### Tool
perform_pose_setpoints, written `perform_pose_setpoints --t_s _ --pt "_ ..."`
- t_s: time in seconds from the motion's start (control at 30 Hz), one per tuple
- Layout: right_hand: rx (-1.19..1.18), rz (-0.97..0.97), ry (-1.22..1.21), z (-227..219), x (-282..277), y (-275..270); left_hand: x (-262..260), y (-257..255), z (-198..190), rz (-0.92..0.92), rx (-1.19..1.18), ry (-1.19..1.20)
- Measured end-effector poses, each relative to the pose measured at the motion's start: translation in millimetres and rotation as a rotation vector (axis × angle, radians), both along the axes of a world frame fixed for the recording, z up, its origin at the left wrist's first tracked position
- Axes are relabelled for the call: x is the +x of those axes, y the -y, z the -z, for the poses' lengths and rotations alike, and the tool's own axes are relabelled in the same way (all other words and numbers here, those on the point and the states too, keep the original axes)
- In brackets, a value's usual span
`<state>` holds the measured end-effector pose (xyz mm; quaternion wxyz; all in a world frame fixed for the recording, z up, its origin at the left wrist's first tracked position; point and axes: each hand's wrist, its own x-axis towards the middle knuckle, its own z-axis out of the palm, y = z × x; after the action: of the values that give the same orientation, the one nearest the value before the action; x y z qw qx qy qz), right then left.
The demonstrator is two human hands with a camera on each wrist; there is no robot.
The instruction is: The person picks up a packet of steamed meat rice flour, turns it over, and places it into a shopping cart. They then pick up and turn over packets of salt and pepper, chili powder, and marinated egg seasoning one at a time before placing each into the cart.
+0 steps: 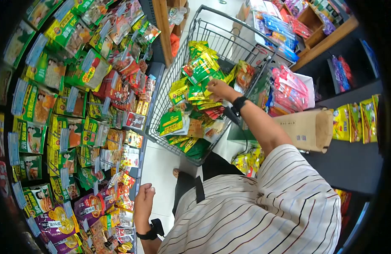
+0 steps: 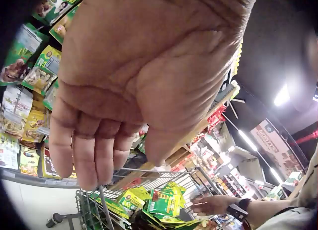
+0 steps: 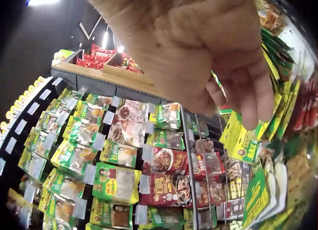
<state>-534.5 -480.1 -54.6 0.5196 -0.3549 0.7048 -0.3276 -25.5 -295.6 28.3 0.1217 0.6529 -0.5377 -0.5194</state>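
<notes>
In the head view my right hand [image 1: 220, 90] is over the shopping cart, pinching the edge of a green and yellow food packet [image 1: 201, 67] that lies among the pile. The right wrist view shows bent fingers [image 3: 251, 98] close above more yellow-green packets [image 3: 239, 140], with a strip of packet showing between thumb and fingers. Beside the shelf, my left hand [image 1: 144, 202] hangs with nothing in it, its fingers loosely bent. Its palm fills the left wrist view, where the packet pile [image 2: 164, 202] appears beyond the fingertips.
A wire shopping cart [image 1: 161, 97] stands ahead, heaped with packets. Hanging food packets [image 1: 32, 135] cover the shelf at the left. On the right are a brown paper bag [image 1: 305, 129], pink packages [image 1: 288, 89] and a dark shelf [image 1: 343, 165]. Pale floor [image 1: 155, 165] shows between shelf and cart.
</notes>
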Motion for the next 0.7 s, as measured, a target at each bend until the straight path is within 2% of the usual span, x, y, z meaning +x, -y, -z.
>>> perform_pose_setpoints --t_s 0.2,0.27,0.33,0.43,0.47,0.7 --pt "0.0 0.049 -0.142 49.2 -80.9 105.4 -83.6 6.5 -7.9 -0.159 0.118 -0.016" --pt "-0.015 -0.034 -0.37 91.8 -112.1 138.8 -113.9 9.0 -8.6 -0.171 0.167 0.003" --pt "0.074 0.01 -0.349 85.2 -118.9 152.8 -129.4 8.3 -0.3 -0.142 0.196 0.045" --pt "0.061 -0.044 -0.442 99.1 -134.0 169.9 -148.1 10.0 -3.1 -0.161 0.235 0.077" --pt "0.0 -0.071 -0.55 120.2 -140.1 177.9 -153.9 12.0 -6.5 -0.172 0.242 0.085" --pt "-0.158 -0.216 -0.862 149.3 -145.9 209.7 -172.8 18.3 -13.1 -0.219 0.27 0.156"
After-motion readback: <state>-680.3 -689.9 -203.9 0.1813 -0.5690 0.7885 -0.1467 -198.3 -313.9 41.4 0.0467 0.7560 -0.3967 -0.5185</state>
